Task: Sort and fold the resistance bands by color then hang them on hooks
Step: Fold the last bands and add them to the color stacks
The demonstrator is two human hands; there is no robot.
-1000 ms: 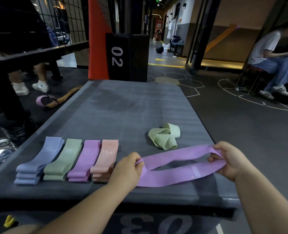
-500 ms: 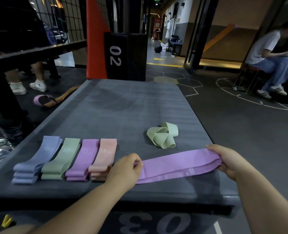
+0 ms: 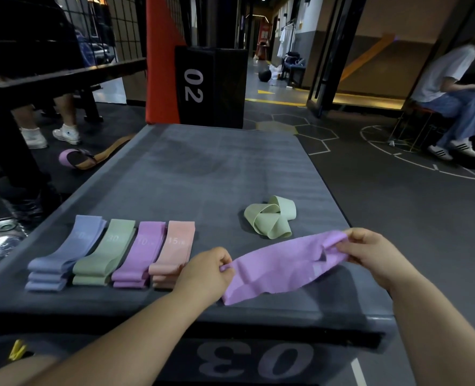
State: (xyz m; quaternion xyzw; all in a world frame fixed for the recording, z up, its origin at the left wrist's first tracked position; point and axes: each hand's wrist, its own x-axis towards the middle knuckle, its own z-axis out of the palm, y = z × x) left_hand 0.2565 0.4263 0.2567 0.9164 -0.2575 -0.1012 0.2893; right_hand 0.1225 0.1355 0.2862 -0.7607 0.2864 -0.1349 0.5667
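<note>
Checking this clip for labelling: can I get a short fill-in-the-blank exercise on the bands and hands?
The left hand and right hand pinch opposite ends of the unfolded band, coloured ____.
The row of folded stacks counts ____ colours.
The tangled band on the platform is ____.
Missing: purple, four, green.

The left grip [image 3: 205, 270] and right grip [image 3: 370, 254] each pinched an end of the purple band [image 3: 280, 268], slack over the grey tabletop [image 3: 216, 168]. A tangled green band [image 3: 268, 218] lay just beyond; a row of folded bands [image 3: 138, 252] sat to the left.
</note>
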